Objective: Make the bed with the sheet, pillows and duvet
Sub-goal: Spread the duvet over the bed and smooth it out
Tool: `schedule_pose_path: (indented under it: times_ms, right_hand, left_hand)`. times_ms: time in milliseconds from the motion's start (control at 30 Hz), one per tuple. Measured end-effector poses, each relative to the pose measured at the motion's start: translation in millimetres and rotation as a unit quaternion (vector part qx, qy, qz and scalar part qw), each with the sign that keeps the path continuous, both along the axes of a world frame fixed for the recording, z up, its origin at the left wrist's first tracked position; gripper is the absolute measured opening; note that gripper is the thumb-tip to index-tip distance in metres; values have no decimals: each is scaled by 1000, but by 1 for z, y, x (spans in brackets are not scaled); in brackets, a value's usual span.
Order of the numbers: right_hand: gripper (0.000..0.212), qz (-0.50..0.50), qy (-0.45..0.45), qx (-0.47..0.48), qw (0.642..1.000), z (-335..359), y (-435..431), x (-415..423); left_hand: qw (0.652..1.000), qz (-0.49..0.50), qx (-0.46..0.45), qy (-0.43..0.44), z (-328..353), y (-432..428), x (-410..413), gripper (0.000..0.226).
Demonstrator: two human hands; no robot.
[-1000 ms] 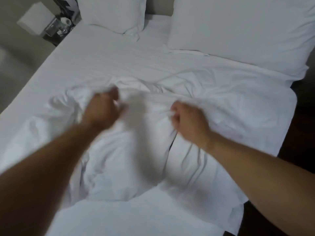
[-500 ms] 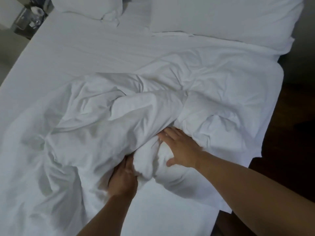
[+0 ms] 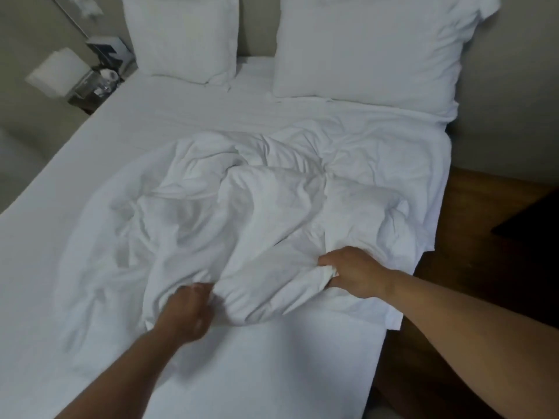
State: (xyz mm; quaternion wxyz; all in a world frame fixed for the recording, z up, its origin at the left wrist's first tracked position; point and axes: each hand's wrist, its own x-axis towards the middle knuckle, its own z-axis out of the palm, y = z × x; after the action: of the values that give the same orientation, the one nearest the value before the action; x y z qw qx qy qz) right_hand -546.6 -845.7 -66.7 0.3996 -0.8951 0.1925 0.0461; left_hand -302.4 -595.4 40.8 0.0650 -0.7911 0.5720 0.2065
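Two hands are at the near edge of a crumpled white duvet (image 3: 257, 213), which lies in a heap on the flat white sheet (image 3: 99, 164). The right hand (image 3: 354, 275) has its fingers curled around a bunch of the duvet cloth and grips it firmly. The left hand (image 3: 184, 309) is blurred. Its fingertips reach into a fold of the duvet, but I cannot tell whether it holds the cloth or only touches it. The two hands are apart, with a thick roll of duvet between them. Far beyond the left hand a smaller pillow (image 3: 181, 37) leans against the wall (image 3: 257, 31), and far beyond the right hand stands a larger pillow (image 3: 369, 46). Far to the left of the left hand, a bedside stand (image 3: 87, 95) carries a white lamp (image 3: 57, 71) and some small things too blurred to name. A dark wooden floor (image 3: 484, 237) is on the right of the right hand.
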Motion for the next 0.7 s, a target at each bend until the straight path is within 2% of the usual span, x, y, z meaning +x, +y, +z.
schedule_pose_path:
  times_ms: [100,133,167,233,267,333,433,500,567,633,667,700]
  right_hand:
    - [17,32,-16,3,999,62,41,-17]
    - [15,40,-13,-1,999,83,54,-20]
    - [12,51,-7,-6,999,103,65,-23]
    - [20,66,-1,-21,998,144,82,-27]
    - [22,66,1,-22,998,166,87,-29]
    - [21,67,-1,-22,998,207,92,-35]
    - [21,50,-19,-26,998,251,92,-37]
    - [21,8,-58,-31,998,265,83,-32]
    - [18,-50,-116,-78,989,262,66,-19]
    - [15,-133,-142,-176,965,239,44,2]
    - [16,-194,-125,-230,945,222,34,13]
    - [27,-261,-83,-278,921,202,29,25]
  left_hand:
    - [999,25,43,4,58,26,3,85]
    - [998,14,52,31,75,36,3,84]
    - [997,14,64,46,94,43,-1,72]
    - [994,33,85,53,137,58,-5,27]
    - [991,41,106,72,159,63,-5,14]
    - [983,30,117,138,207,69,1,22]
    - [990,12,57,130,271,64,20,11]
    - [997,16,12,80,294,44,40,19]
    - [998,23,-43,-39,290,14,56,24]
    - [968,68,-150,-187,258,-16,60,33]
    - [947,94,-205,-230,234,-27,58,34]
    - [930,118,-246,-246,204,-33,52,32]
